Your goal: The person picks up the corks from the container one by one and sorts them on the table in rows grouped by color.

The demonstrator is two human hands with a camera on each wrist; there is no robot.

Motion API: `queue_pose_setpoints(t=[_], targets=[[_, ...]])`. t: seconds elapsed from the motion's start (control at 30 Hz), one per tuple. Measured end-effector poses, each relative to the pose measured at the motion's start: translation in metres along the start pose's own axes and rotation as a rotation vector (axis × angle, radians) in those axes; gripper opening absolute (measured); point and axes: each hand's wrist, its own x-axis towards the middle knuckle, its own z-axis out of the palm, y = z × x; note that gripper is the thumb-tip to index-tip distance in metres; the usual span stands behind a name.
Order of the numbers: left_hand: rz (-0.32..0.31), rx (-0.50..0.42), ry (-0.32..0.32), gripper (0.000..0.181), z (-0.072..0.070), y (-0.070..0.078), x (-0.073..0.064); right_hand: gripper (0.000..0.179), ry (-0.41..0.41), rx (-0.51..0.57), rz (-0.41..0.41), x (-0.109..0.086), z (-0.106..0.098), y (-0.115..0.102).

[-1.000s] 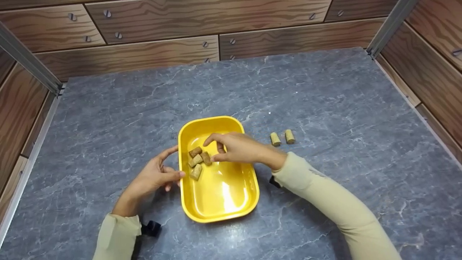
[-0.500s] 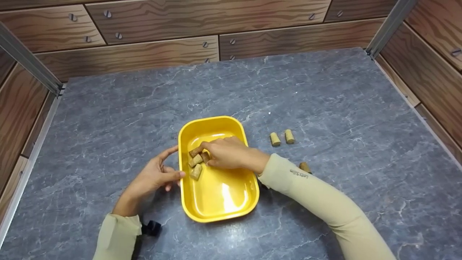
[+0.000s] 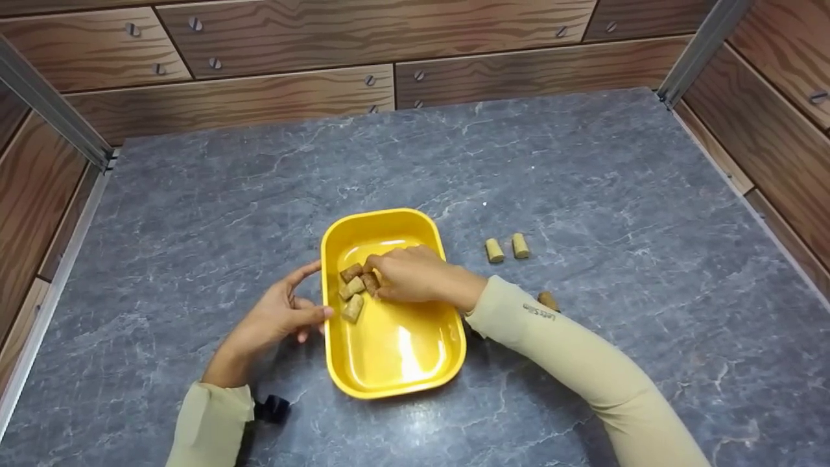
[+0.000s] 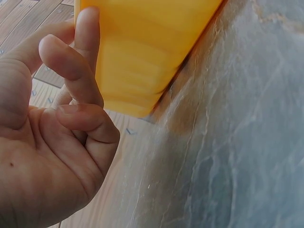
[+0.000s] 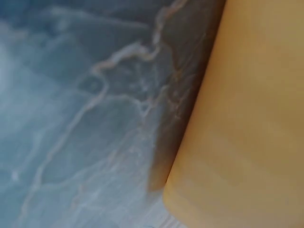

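A yellow tray (image 3: 395,344) lies between the two hands in the head view. Several corks, among them a pale cork (image 3: 352,308) and a brown cork (image 3: 370,284), rest near its left wall. My left hand (image 3: 275,318) holds the tray's left side, thumb tip at the rim. In the left wrist view, curled fingers (image 4: 85,121) show beside the yellow wall. My right hand (image 3: 415,275) reaches down inside the tray and pinches the brown cork between thumb and index finger; its fingertips are partly hidden. The right wrist view has no hand, only the tray's outer wall (image 5: 247,123).
Two pale corks, the nearer one (image 3: 494,250) and its neighbour (image 3: 520,246), stand right of the tray. Another brown cork (image 3: 548,300) is partly behind the right sleeve (image 3: 577,350). Wood-patterned panels (image 3: 259,97) border the grey marbled table (image 3: 259,188).
My right hand has moved left and down onto the brown cork, its fingers closing in. The cork by the sleeve has come into view. My left hand and the tray stay put.
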Motion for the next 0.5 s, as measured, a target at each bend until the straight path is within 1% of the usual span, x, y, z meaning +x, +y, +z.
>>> queue_pose_setpoints(t=[0.17,0.27,0.4,0.5], targets=[[0.019,0.011,-0.011,0.085,-0.0005,0.0001,0.0002,0.015,0.028,-0.025,-0.005,-0.0031,-0.0008,-0.0004],[0.026,0.01,-0.019,0.086,-0.0015,0.0002,0.0003,0.013,0.025,-0.032,-0.014,-0.005,-0.0009,-0.0024],[0.012,0.009,-0.013,0.087,-0.0016,-0.0003,0.0004,0.017,0.001,-0.035,-0.018,-0.0064,-0.0004,-0.004],[0.006,0.014,-0.004,0.086,-0.0009,-0.0002,0.0005,0.031,-0.033,-0.033,-0.017,-0.007,-0.0024,-0.003]])
